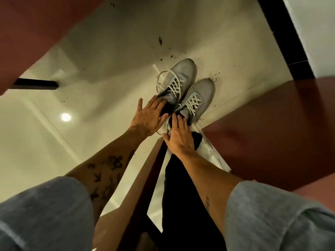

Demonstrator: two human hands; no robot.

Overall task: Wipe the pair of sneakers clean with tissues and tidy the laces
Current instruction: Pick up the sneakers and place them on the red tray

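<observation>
Reaching down, I am resting left hand [150, 115] and right hand [178, 137], fingers flat, on the heels of the sneakers [200, 91] (toes pointing away).

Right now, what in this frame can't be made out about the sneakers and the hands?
- Head view: heel of the sneaker on the left, covered by the left hand.
- Head view: heel of the sneaker on the right, covered by the right hand.
- Both soles, facing the floor.
- Dirt on the uppers: too blurred to judge.
- Tissues: none in frame.
</observation>
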